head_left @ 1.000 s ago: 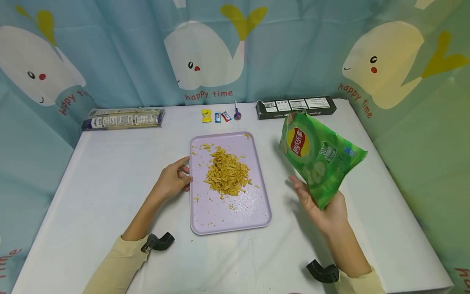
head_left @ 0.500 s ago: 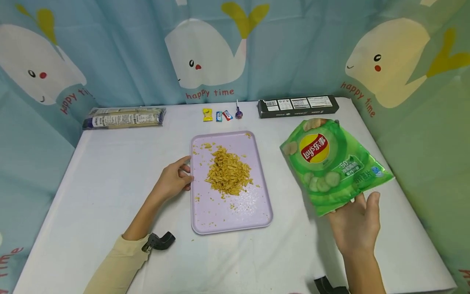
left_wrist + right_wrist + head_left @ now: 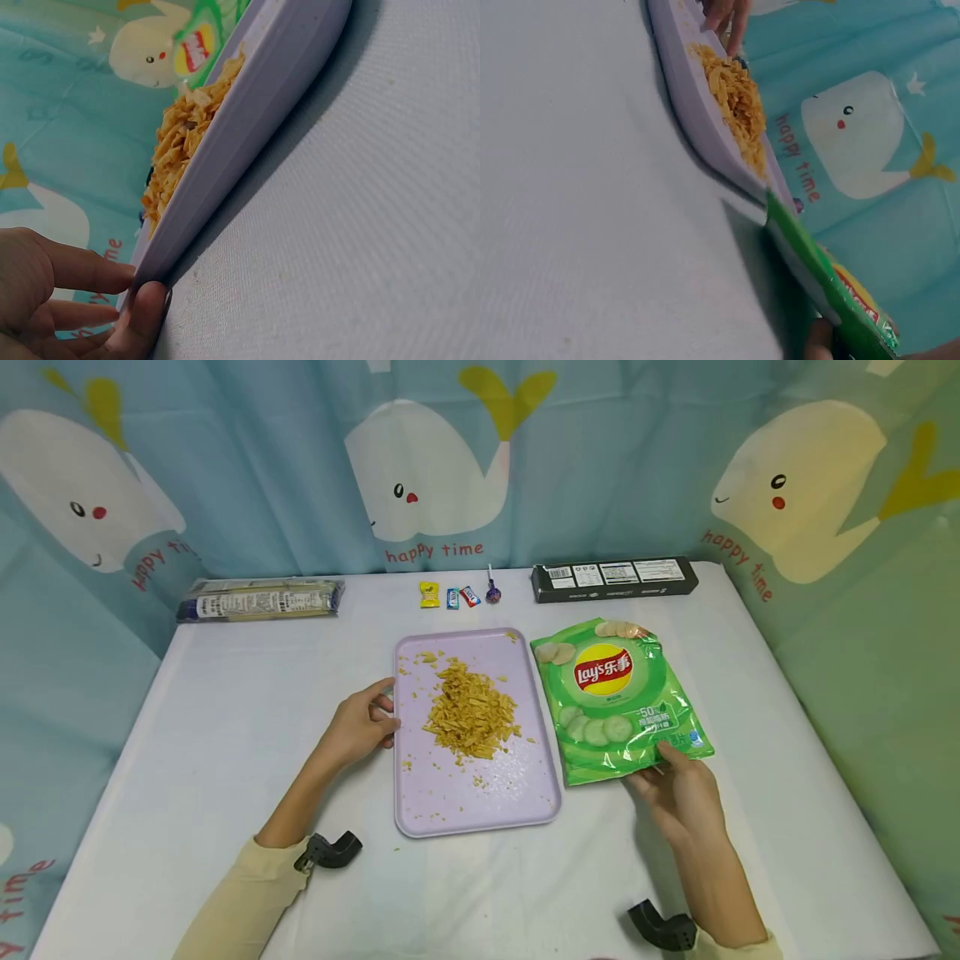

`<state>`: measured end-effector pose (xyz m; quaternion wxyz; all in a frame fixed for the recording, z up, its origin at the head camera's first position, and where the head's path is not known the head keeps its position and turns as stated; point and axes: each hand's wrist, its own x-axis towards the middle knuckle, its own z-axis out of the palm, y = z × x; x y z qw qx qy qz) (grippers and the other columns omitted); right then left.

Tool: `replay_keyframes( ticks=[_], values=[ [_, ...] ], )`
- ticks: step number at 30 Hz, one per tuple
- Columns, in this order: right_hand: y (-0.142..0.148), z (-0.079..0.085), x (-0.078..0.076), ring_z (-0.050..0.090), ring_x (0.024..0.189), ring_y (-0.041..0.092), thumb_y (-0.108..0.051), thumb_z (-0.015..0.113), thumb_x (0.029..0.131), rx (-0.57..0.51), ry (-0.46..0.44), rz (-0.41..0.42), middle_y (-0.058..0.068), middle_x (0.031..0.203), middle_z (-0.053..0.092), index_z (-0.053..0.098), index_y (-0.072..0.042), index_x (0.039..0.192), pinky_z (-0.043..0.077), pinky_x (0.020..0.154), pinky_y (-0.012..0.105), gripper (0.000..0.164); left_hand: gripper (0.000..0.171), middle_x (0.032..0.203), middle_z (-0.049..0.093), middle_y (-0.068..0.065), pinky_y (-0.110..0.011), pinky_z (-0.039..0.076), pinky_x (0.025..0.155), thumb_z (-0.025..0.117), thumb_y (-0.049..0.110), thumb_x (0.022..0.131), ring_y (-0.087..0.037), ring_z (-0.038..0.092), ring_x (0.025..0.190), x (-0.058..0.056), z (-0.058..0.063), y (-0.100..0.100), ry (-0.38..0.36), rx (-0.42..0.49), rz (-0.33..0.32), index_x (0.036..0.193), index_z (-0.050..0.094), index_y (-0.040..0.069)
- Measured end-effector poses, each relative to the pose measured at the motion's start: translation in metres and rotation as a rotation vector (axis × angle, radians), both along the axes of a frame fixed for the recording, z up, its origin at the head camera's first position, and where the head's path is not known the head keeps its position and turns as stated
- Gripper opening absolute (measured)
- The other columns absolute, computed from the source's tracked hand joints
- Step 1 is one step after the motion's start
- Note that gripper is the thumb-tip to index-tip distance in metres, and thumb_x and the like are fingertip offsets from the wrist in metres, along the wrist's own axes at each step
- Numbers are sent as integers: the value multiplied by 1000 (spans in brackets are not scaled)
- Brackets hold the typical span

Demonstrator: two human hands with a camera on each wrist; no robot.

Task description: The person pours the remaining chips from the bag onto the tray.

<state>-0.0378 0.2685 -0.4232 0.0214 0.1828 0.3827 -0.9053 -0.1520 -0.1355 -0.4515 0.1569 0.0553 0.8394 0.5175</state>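
Note:
A green Lay's chip bag [image 3: 611, 693] is held in my right hand [image 3: 686, 793], thumb on the printed face and fingers under the lower edge. It lies nearly flat just right of a lilac tray [image 3: 480, 814]. In the right wrist view the chip bag [image 3: 821, 281] is tilted over the table with a shadow below it. A heap of crushed chips [image 3: 471, 710] is in the middle of the tray, with crumbs scattered around. At the tray's left edge, my left hand [image 3: 358, 727] pinches the rim; the left wrist view shows its thumb [image 3: 146, 315] against the outer wall.
Behind the tray lie a yellow-wrapped candy [image 3: 429, 595], two small wrapped candies [image 3: 453, 599] and a lollipop [image 3: 492, 594]. A long clear-wrapped package [image 3: 262, 602] is at the back left, and a black box [image 3: 615, 579] at the back right. Curtains enclose the white table [image 3: 225, 710].
My right hand first swung the chip bag rightward, turning its face up, then brought it left and lower beside the tray. The left hand and tray have stayed in place.

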Motion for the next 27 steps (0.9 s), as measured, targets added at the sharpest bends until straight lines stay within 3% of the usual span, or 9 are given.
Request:
replay_keyframes(
  ticks=[3,6,9,13,20,24,27],
  values=[
    [5,-7,-4,43,121,23,-13,41,98,-80,-46,66,9,126,42,8,-13,145,28,105,40,57,67,103,53,-11,-32,56,56,63,1,82,-21,63,66,1,0,1,14,-1,14,142,34,9],
    [8,-11,-6,45,120,21,-15,41,98,-80,-73,105,9,124,45,3,-13,146,26,106,38,61,65,102,53,-12,-31,56,56,62,-1,81,-21,63,68,3,-1,2,32,6,42,141,36,7],
    [12,-12,-4,51,114,23,-19,44,98,-13,-87,145,11,118,51,7,-11,145,32,102,38,61,64,99,54,-12,-30,56,55,61,-2,80,-20,62,68,5,-2,4,55,7,60,139,39,5],
    [17,-12,4,58,104,30,-22,42,98,95,-80,240,17,107,58,25,-4,135,41,95,41,44,60,95,56,-11,-28,55,54,61,-2,79,-19,61,65,6,-6,7,98,-8,79,136,42,3],
    [21,-15,12,54,107,39,-18,35,101,106,-36,386,26,107,60,38,0,117,40,95,44,24,56,95,57,-9,-26,55,53,62,0,80,-18,62,65,5,-9,7,146,-28,95,133,46,2],
    [22,-11,16,55,105,41,-21,35,101,173,-87,464,28,109,59,34,7,116,42,93,43,32,54,100,57,-9,-25,55,56,61,1,83,-18,62,71,7,-7,4,151,-23,100,134,44,2],
    [23,-1,19,58,101,40,-24,35,101,278,-155,567,29,107,59,34,14,119,46,89,43,42,52,105,57,-10,-28,56,63,60,5,86,-19,61,79,5,-1,0,215,-55,105,134,44,2]
  ],
)
